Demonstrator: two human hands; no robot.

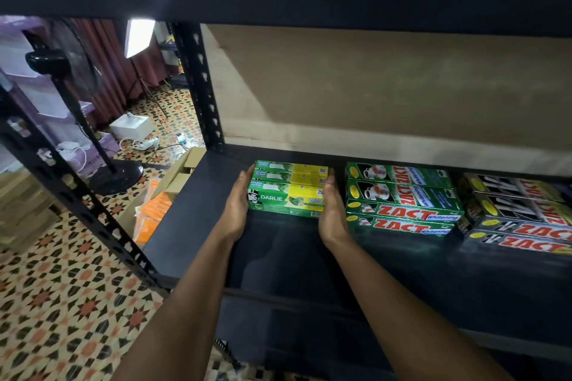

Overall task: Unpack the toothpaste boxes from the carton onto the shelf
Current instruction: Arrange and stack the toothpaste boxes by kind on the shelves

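Left hand (236, 204) flat against the left end of the Darlie boxes (288, 189), fingers straight and close together. Right hand (332, 207) flat against the right end, fingers straight too. Not wrapped round anything, just pressing in from both sides, with the green and yellow boxes squeezed between the two palms.

Resting on the black shelf (192, 226), toward the far side and near the left post. Long sides facing near, with the name DARLIE easy to read on the nearest one. Three box tops seen from above; maybe another layer under them, but hard to tell.

Just to the right, a pile of green Zact boxes (402, 198), two layers high, just beside the right hand. Further right, a pile of black Zact boxes (520, 213), right up against the green ones.

Down on the patterned floor (62, 288), left of the shelf, a brown carton (185, 170) with open flaps and some orange packs (154, 210) next to it. Further away on the floor, a black standing fan (117, 176), a small white box (131, 127) and a white plug strip (145, 143). Far back, a bright light panel (139, 39).
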